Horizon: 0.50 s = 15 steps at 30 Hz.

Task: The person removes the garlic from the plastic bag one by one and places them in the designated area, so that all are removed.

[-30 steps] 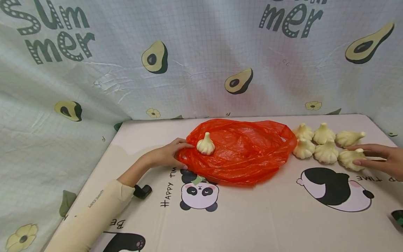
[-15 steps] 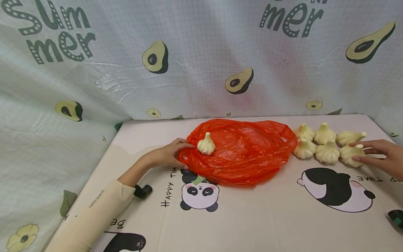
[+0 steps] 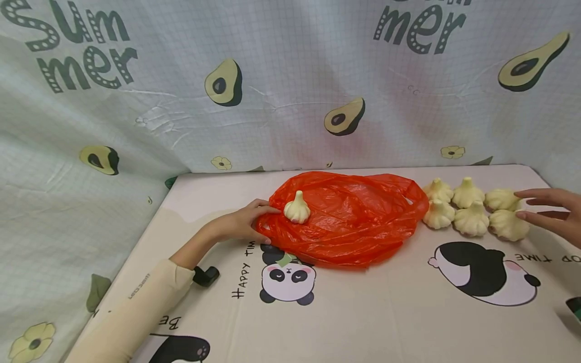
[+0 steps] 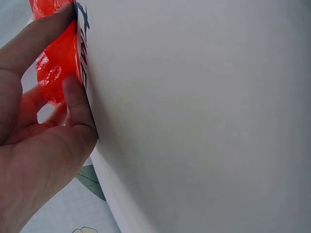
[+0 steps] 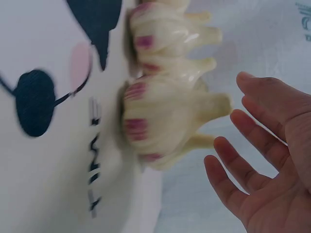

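My left hand (image 3: 248, 222) lies at the left edge of a crumpled red plastic bag (image 3: 358, 217), thumb and fingers spread against the film. In the left wrist view its index finger and thumb touch the bag (image 4: 56, 58). One garlic bulb (image 3: 297, 208) sits upright on the bag, just right of those fingertips. My right hand (image 3: 556, 212) is at the far right, holding nothing, its fingers extended. Its fingertips are right by two garlic bulbs, a rear one (image 3: 501, 199) and a front one (image 3: 509, 225). In the right wrist view a gap separates the hand (image 5: 272, 155) from the nearer garlic bulb (image 5: 155, 116).
Several more garlic bulbs (image 3: 469, 218) stand in two rows between the bag's right side and my right hand. The table (image 3: 363, 317) has printed pandas and lettering. A patterned cloth (image 3: 281, 75) hangs behind and at the left side.
My right hand has let go of the front right garlic bulb after shifting it slightly back toward its row, then drawn up and right. My left hand and the bag stay put.
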Each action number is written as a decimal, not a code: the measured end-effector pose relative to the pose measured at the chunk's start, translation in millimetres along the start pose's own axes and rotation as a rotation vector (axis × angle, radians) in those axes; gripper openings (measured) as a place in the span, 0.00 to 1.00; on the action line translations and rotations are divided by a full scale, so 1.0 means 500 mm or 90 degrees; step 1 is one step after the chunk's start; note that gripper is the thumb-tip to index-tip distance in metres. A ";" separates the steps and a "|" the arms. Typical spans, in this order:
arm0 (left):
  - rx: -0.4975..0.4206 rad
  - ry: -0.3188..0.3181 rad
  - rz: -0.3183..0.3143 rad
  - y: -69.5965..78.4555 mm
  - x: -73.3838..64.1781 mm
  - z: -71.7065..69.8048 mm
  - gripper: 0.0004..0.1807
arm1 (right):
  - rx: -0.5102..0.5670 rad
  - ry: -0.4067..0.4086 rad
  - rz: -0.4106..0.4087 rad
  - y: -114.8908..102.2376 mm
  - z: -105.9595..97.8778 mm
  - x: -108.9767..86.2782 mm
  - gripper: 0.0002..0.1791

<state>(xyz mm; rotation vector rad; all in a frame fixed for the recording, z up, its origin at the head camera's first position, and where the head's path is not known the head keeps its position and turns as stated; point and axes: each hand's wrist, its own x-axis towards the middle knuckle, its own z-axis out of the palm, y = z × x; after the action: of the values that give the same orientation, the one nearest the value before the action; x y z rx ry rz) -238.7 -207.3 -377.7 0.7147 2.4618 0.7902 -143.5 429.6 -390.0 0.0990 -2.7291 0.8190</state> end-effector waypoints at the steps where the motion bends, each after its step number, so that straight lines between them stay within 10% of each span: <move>1: -0.001 0.000 -0.002 0.001 -0.001 -0.001 0.40 | 0.012 0.010 -0.013 -0.011 -0.003 0.001 0.22; 7: -0.007 0.000 -0.005 0.003 -0.002 -0.001 0.40 | 0.068 0.024 -0.083 -0.072 -0.016 0.015 0.22; 15: -0.013 -0.001 -0.008 0.002 -0.002 -0.001 0.40 | -0.055 -0.067 -0.049 -0.164 -0.023 0.026 0.27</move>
<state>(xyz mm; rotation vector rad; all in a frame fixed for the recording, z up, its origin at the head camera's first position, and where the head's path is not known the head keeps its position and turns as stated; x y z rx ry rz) -237.8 -207.1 -376.3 0.6913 2.4512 0.8077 -141.1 367.9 -333.6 0.2346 -2.8343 0.6928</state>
